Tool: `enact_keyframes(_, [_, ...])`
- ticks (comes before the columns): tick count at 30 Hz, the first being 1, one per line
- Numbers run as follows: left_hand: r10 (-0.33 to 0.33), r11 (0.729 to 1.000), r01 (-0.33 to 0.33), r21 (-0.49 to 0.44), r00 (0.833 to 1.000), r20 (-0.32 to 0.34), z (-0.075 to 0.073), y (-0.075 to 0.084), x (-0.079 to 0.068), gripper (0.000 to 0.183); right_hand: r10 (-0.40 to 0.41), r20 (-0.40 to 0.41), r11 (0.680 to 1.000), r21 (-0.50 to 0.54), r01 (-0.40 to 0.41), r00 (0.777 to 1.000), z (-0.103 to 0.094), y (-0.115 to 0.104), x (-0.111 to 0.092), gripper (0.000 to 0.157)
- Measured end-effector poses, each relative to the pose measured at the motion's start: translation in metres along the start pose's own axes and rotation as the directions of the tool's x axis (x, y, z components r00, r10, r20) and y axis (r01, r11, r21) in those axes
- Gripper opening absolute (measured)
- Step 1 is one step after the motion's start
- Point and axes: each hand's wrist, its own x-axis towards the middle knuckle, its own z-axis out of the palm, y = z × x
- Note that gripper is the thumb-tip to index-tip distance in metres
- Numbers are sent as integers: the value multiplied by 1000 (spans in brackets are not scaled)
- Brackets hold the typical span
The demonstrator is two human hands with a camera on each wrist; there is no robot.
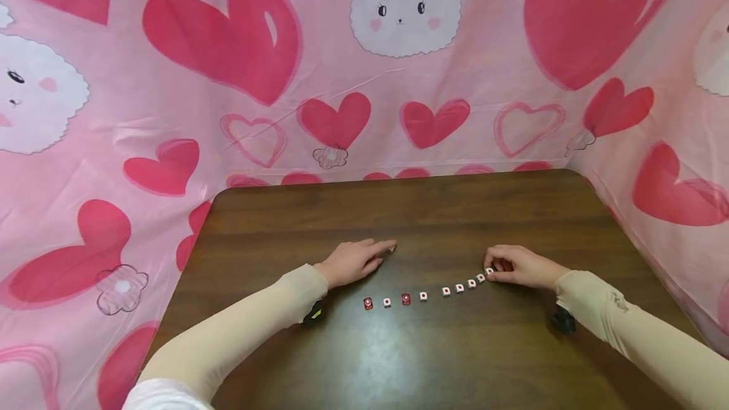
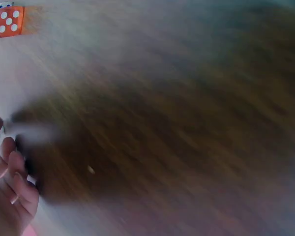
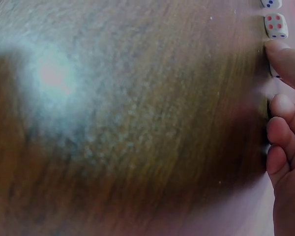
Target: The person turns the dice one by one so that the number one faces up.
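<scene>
My left hand lies over the table with the index finger stretched out. Its fingertip touches a small, mostly hidden die. On the right, thumb and fingers of my right hand pinch a white die at the end of a curved row. That row begins at the left with a red die, a white die and another red die. Several more white dice follow, rising toward the right hand. In the right wrist view, a white die shows four red dots.
The brown wooden table has rounded far corners. Pink cloth printed with hearts and rabbits hangs behind it and at both sides. Dark wrist devices sit under both sleeves. Light glares off the tabletop.
</scene>
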Motion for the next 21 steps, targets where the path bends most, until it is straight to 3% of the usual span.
enact_keyframes(5, [-38,999,38,-9,998,-40,4,2,7,48,3,-1,1000,-2,-3,1000,1,1,0,15])
enact_keyframes(14, [-149,984,138,-113,984,-101,6,3,14,35,36,7,999,3,-36,999,0,-2,2,15])
enact_keyframes(21, [-163,982,148,-118,979,-120,9,3,13,20,57,15,998,11,-58,998,-1,-5,3,15])
